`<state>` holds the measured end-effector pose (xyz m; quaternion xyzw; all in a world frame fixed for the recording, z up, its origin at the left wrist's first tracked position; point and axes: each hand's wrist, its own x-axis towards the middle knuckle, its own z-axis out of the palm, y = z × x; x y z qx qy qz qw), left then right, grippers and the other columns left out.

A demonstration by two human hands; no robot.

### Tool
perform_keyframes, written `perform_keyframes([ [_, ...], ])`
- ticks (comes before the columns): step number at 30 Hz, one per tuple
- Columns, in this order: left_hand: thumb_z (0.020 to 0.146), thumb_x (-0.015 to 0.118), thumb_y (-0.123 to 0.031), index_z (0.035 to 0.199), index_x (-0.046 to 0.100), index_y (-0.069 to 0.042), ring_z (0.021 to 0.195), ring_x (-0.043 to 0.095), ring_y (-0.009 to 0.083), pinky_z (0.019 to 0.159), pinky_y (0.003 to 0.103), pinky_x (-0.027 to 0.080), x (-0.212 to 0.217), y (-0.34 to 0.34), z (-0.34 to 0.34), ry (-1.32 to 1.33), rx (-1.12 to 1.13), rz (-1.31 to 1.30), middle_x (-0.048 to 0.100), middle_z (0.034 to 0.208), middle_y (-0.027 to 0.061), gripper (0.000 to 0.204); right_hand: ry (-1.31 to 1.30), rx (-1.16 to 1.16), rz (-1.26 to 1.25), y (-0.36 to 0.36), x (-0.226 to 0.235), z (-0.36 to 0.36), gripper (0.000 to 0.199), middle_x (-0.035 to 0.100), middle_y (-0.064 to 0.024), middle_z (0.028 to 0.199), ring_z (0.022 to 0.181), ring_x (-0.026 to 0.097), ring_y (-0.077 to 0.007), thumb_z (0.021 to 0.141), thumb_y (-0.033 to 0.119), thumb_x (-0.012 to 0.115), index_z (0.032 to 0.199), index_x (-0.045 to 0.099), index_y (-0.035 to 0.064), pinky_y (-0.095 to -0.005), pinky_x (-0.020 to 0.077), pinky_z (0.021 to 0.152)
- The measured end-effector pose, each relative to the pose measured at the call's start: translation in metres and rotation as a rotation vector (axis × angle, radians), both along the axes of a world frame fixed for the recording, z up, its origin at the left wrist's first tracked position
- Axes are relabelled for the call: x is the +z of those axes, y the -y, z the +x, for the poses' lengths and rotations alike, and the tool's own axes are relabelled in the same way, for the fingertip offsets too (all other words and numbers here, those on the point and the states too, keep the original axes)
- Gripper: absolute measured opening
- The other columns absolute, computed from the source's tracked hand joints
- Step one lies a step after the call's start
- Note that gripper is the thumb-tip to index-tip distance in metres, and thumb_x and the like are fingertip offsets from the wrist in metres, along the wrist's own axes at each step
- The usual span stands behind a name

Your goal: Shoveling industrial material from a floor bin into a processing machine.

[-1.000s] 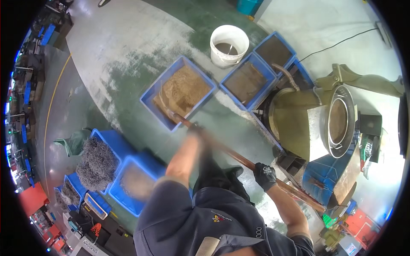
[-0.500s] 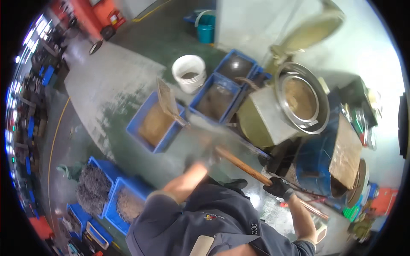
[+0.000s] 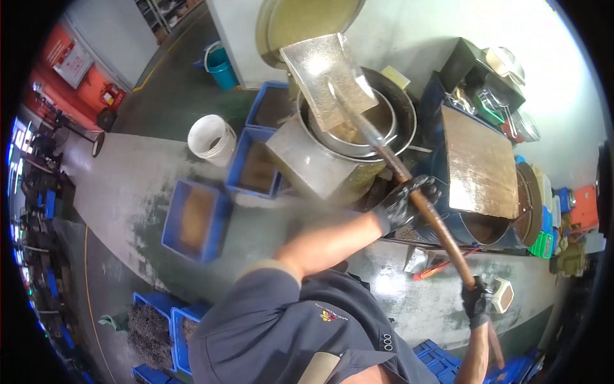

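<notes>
I hold a long wooden-handled shovel (image 3: 329, 80) with both black-gloved hands. My left hand (image 3: 409, 201) is wrapped round the middle of the handle. Further down, near its lower end, my right hand (image 3: 475, 301) is closed on it. The flat, shiny metal blade is raised over the open round mouth of a machine (image 3: 410, 121) and covers part of it. Inside that mouth sits a steel ring (image 3: 385, 109) with brownish material in it. Whether any material lies on the blade I cannot tell.
A raised round lid (image 3: 268, 32) stands behind the machine. To its left are a white bucket (image 3: 208, 137) and blue bins, one (image 3: 173, 224) holding tan grains. On the right, cardboard (image 3: 483, 166) covers part of a blue drum (image 3: 441, 221). Tools lie on the wall side.
The shovel has swung from above the tan-filled bin up and right to over the machine's mouth. Both hands moved with it, and the view has shifted rightward.
</notes>
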<state>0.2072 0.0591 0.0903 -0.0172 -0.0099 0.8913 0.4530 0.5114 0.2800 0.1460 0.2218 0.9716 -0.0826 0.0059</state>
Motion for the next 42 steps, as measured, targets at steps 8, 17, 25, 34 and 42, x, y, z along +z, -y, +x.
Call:
perform_keyframes([
  [8,0.092,0.053,-0.022,0.089,0.058,-0.006,0.078,0.061,0.0228,0.082,0.040,0.052,0.048,-0.130,-0.079,0.251,-0.027,0.294,0.060,0.077,0.0056,0.017,0.305,-0.058,0.986,-0.040,0.203,-0.080,0.024,0.063,-0.0160,0.096,0.084,0.062,-0.0307,0.085,0.016,0.053,0.107,0.061,0.0096,-0.0408,0.0488,0.074],
  [17,0.088,0.054,-0.020,0.085,0.061,-0.008,0.075,0.063,0.0176,0.076,0.033,0.054,0.142,-0.165,-0.270,0.261,0.219,0.759,0.063,0.081,0.0042,0.014,0.139,0.433,1.130,0.002,0.297,-0.392,0.021,0.059,-0.0106,0.093,0.088,0.058,-0.0225,0.089,0.013,0.048,0.108,0.055,0.0059,-0.0328,0.0469,0.077],
  [25,0.092,0.043,-0.021,0.095,0.064,-0.009,0.089,0.063,0.0194,0.088,0.039,0.049,-0.083,-0.125,-0.313,0.335,0.028,0.847,0.067,0.093,0.0070,0.024,0.203,0.808,1.327,0.014,0.264,-0.595,0.009,0.063,-0.0062,0.078,0.076,0.060,-0.0241,0.079,0.018,0.057,0.083,0.064,0.0154,-0.0357,0.0455,0.074],
  [34,0.084,0.049,-0.027,0.079,0.063,-0.012,0.072,0.064,0.0242,0.076,0.043,0.054,-0.142,-0.156,-0.249,0.735,-0.198,0.046,0.067,0.079,0.0062,0.021,0.770,0.387,0.845,-0.037,0.193,-0.469,0.009,0.064,-0.0162,0.070,0.067,0.064,-0.0335,0.064,0.013,0.064,0.071,0.068,0.0085,-0.0394,0.0514,0.060],
  [42,0.090,0.051,-0.030,0.090,0.058,-0.005,0.078,0.064,0.0273,0.077,0.046,0.053,-0.158,-0.097,-0.192,0.743,-0.242,-0.225,0.063,0.079,0.0130,0.026,1.233,-0.135,0.013,0.048,0.150,-0.392,0.028,0.066,-0.0097,0.063,0.053,0.066,-0.0176,0.074,0.032,0.064,0.077,0.067,0.0042,-0.0322,0.0547,0.054],
])
